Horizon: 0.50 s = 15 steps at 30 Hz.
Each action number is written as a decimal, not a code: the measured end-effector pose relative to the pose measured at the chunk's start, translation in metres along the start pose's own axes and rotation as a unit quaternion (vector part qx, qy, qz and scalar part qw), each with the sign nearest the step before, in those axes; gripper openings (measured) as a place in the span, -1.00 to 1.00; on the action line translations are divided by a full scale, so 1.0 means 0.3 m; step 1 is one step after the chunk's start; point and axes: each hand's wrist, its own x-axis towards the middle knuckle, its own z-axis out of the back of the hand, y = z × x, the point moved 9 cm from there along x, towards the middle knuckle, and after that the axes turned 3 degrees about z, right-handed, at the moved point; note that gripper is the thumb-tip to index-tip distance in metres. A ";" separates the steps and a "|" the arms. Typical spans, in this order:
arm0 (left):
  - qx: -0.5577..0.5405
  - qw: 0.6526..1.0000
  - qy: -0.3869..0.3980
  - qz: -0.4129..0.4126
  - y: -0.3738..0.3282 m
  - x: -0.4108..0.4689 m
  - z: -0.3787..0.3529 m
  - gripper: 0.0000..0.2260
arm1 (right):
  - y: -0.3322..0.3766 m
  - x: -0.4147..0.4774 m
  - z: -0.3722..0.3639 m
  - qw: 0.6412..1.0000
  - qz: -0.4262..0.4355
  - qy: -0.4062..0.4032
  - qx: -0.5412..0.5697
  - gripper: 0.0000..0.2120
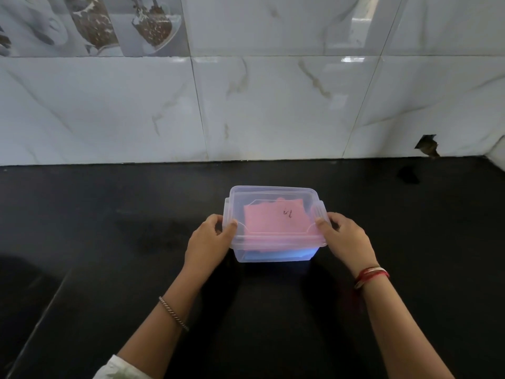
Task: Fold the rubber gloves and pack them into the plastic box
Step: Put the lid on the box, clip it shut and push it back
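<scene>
The plastic box [274,233] sits on the black counter [109,242], lid [273,192] on, folded pink gloves [273,220] inside. The left hand [210,239] and right hand [345,236] each hold a side clip, grip curled around it. Both clips are best pressed down evenly until seated, the box kept flat.

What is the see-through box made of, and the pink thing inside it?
The box looks like thin frosted plastic: you can see through its walls and lid. The pink glove looks like matte rubber, folded flat; through the lid that is hard to tell for sure.
</scene>
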 end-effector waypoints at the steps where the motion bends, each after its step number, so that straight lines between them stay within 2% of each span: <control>1: -0.058 0.997 0.022 0.033 0.017 -0.002 -0.018 -0.71 | -0.007 0.000 -0.008 1.000 -0.009 0.006 0.019 -0.73; 4: -0.213 0.961 0.082 0.155 0.067 -0.032 -0.083 -0.68 | -0.032 -0.006 -0.043 0.987 -0.048 0.021 0.149 -0.69; 6: -0.275 0.929 0.115 0.219 0.083 -0.057 -0.123 -0.66 | -0.041 -0.010 -0.064 0.967 -0.080 0.025 0.241 -0.76; 8: -0.333 0.896 0.134 0.262 0.087 -0.070 -0.146 -0.73 | -0.053 -0.015 -0.083 0.947 -0.115 0.031 0.297 -0.80; 11: -0.364 0.886 0.118 0.262 0.078 -0.059 -0.132 -0.82 | -0.067 -0.011 -0.105 0.925 -0.145 0.037 0.350 -0.81; 13: -0.367 0.891 0.112 0.243 0.074 -0.048 -0.125 -0.77 | -0.071 -0.007 -0.110 0.917 -0.150 0.039 0.366 -0.82; 15: -0.386 0.881 0.132 0.239 0.072 -0.056 -0.132 -0.73 | -0.079 -0.002 -0.111 0.914 -0.157 0.036 0.372 -0.81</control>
